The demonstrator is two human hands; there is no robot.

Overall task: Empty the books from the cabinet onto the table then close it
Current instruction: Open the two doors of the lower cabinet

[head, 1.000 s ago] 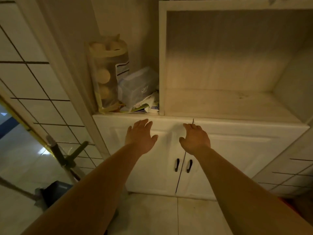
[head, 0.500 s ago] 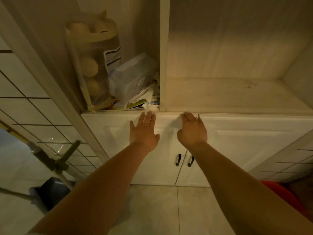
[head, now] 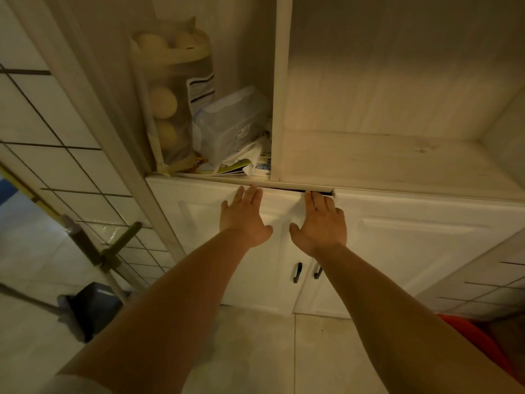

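Observation:
The white cabinet has two lower doors with dark handles (head: 297, 272). Both my palms press flat against the left door (head: 199, 220) near its top edge. My left hand (head: 245, 220) has its fingers spread, fingertips at the top rim. My right hand (head: 321, 223) lies next to it, fingertips at a thin dark gap under the shelf edge. The right door (head: 412, 243) sits flush. The open shelf (head: 383, 163) above the right door holds nothing. No books are in sight.
Left of the shelf divider stand a clear bag of round pale items (head: 167, 103), a plastic packet (head: 230, 123) and crumpled papers (head: 244, 163). A tiled wall and a mop handle (head: 93, 251) are at left, a dark dustpan (head: 91, 308) on the floor, something red (head: 477, 339) at lower right.
Both hands slid up the left door to its top edge, and the view came closer. A thin dark gap now shows above the door.

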